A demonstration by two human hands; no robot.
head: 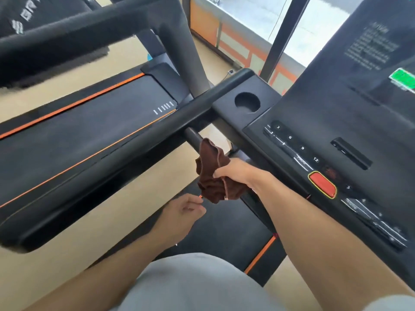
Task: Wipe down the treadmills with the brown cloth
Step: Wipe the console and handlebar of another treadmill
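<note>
At frame centre our right hand [233,173] clutches the soft, floppy brown cloth [211,173], best held bunched mid-fold, against the treadmill's handlebar [193,135], while our left hand [184,212] hangs loosely curled, holding nothing.

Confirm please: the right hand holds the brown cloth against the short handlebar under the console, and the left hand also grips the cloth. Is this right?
Not quite. The head view shows the right hand holding the brown cloth against the handlebar, but the left hand does not grip the cloth; it hangs just below it, fingers loosely curled, holding nothing.
</note>
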